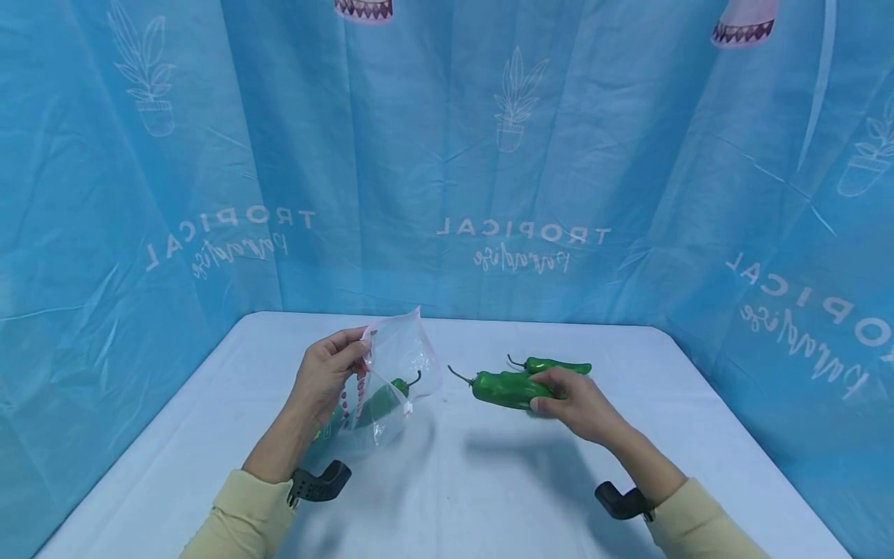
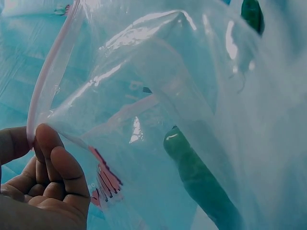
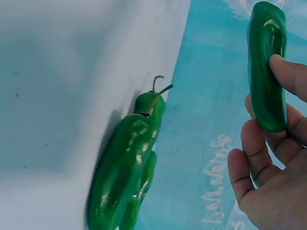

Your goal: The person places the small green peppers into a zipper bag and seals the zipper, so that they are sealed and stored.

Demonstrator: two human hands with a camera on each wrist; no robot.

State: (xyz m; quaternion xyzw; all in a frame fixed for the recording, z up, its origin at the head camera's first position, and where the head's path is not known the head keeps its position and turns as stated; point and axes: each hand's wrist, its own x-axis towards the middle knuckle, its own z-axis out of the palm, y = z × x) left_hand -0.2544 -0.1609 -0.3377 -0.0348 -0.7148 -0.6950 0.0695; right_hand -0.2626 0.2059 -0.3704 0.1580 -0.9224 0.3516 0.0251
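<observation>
My left hand (image 1: 331,373) pinches the edge of a clear plastic zip bag (image 1: 412,349) with pink trim and red print. In the left wrist view, thumb and fingers meet at its rim. A green pepper (image 2: 194,172) shows through the plastic, its stem upward in the head view; whether more than one is there I cannot tell. My right hand (image 1: 576,404) grips a glossy green pepper (image 3: 264,67) between thumb and fingers. Two more stemmed green peppers lie side by side in the right wrist view, the nearer pepper (image 3: 120,172) partly covering the farther pepper (image 3: 152,106).
A white table (image 1: 447,497) lies beneath both hands. Blue printed curtains (image 1: 447,155) stand along its back and sides. A slim green pepper (image 1: 559,366) lies on the table just behind my right hand. Dark bands with camera mounts (image 1: 321,483) sit on both wrists.
</observation>
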